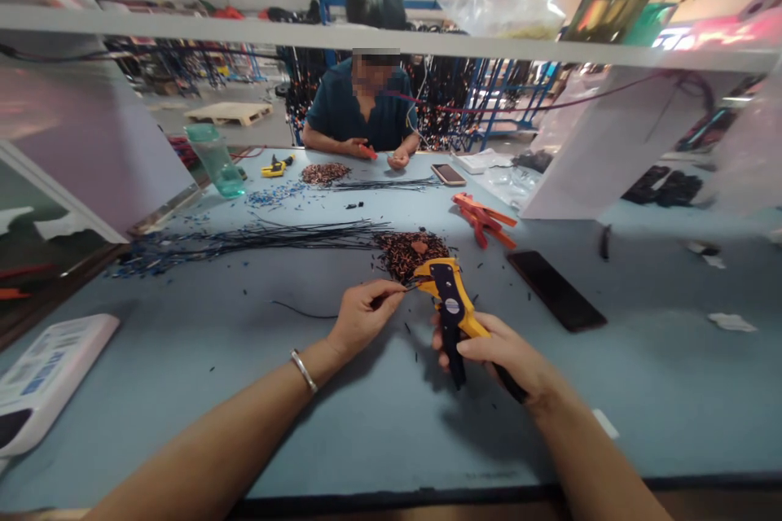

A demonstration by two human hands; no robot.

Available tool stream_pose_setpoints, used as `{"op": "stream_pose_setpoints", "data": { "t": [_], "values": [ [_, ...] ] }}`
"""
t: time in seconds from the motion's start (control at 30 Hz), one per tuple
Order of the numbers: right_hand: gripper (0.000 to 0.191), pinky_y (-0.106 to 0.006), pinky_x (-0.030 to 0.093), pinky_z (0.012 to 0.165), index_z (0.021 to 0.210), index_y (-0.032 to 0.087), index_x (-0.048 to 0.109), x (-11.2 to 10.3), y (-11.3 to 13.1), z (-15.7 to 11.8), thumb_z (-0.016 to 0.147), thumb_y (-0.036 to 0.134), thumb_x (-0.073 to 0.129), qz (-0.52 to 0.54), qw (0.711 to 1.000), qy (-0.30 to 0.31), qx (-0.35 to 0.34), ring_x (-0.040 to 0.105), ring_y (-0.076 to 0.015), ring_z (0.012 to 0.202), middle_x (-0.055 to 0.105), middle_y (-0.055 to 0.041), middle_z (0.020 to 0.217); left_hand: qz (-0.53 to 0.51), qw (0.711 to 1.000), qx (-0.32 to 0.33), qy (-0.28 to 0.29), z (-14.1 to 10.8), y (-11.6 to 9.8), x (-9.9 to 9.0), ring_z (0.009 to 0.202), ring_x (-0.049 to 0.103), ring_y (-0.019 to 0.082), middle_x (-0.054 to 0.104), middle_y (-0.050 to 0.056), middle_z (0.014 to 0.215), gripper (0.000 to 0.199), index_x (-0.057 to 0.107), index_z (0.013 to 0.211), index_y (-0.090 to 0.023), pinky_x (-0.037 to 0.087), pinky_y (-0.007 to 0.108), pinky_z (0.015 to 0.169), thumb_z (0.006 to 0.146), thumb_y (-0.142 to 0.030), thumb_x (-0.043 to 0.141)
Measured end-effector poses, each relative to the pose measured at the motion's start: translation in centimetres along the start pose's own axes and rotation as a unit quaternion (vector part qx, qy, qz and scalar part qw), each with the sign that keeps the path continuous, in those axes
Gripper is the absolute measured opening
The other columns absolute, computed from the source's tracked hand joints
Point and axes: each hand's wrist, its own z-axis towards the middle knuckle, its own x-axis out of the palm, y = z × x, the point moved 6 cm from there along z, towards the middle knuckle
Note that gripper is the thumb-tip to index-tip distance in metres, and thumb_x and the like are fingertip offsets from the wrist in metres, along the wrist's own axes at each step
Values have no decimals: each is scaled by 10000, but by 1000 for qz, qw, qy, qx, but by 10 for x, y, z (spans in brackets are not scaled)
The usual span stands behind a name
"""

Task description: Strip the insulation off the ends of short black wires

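Between its fingertips my left hand [366,311] pinches a thin black wire [305,313], whose free length trails left over the table. The wire's other end reaches the jaws of a yellow and black wire stripper [450,301]. My right hand [507,350] is wrapped around the stripper's handles. Just behind the jaws lies a heap of short black and copper-coloured scraps [406,252]. A bundle of long black wires [305,236] stretches left from that heap, with blue ends at its far left. Whether the wire sits inside the jaws is too small to tell.
Right of the scraps lie a black phone [557,291] and red-orange pliers [482,220]. A white device [58,378] rests at the left edge. Across the table, a person [360,114] holds a red tool. A green bottle [215,161] stands back left beneath a white shelf [391,39].
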Motion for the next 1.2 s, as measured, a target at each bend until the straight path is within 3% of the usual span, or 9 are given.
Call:
{"op": "stream_pose_setpoints", "data": {
  "t": [0.13, 0.33, 0.47, 0.6, 0.87, 1.0, 1.2],
  "values": [
    [421, -338, 503, 704, 1055, 155, 627, 3, 3, -2, 687, 311, 759, -16, 999, 42, -11, 643, -203, 745, 682, -73, 906, -14, 999, -45, -20, 1, 7, -2, 668, 640, 160, 745, 53, 750, 224, 737, 821, -143, 502, 242, 631, 808, -301, 578],
    [392, -311, 508, 673, 998, 152, 650, -4, 2, 1, 648, 284, 766, 19, 999, -37, -15, 650, -189, 713, 683, -59, 870, -26, 999, -46, 1, 1, 4, -1, 732, 660, 171, 746, 45, 774, 203, 723, 786, -164, 525, 265, 714, 814, -297, 572],
    [379, -321, 521, 677, 998, 143, 653, 3, 1, 0, 653, 261, 756, 41, 999, -2, 1, 652, -186, 712, 686, -65, 870, -22, 999, -33, 28, 0, 3, 2, 730, 655, 165, 739, 44, 772, 208, 712, 781, -160, 516, 258, 721, 829, -291, 558],
    [409, -344, 526, 700, 1040, 136, 649, 10, 4, -4, 665, 267, 750, 47, 998, 46, -3, 650, -192, 726, 682, -75, 886, -8, 998, -55, 20, 1, 6, 1, 674, 612, 146, 702, 28, 718, 236, 704, 777, -145, 480, 232, 661, 835, -308, 543],
    [386, -322, 503, 675, 1001, 152, 639, 4, 4, -3, 655, 283, 750, 8, 1000, -12, 1, 639, -194, 721, 670, -60, 868, 4, 998, -68, -4, 1, 10, -3, 586, 504, 111, 609, -6, 617, 243, 661, 733, -139, 406, 207, 574, 824, -333, 545],
    [409, -326, 489, 682, 1056, 142, 633, 5, 2, -3, 693, 304, 730, -48, 999, 11, 4, 633, -196, 717, 670, -64, 886, 4, 998, -67, -9, 1, 8, -3, 532, 448, 94, 556, -22, 555, 235, 638, 685, -138, 370, 195, 522, 806, -316, 545],
    [413, -329, 498, 686, 1057, 148, 624, 3, -3, -2, 697, 320, 731, -30, 999, 23, 24, 652, -200, 728, 675, -63, 885, -7, 997, -71, -6, 1, 2, -4, 510, 417, 86, 507, -33, 538, 234, 595, 641, -143, 349, 194, 510, 791, -315, 540]
  ]
}}
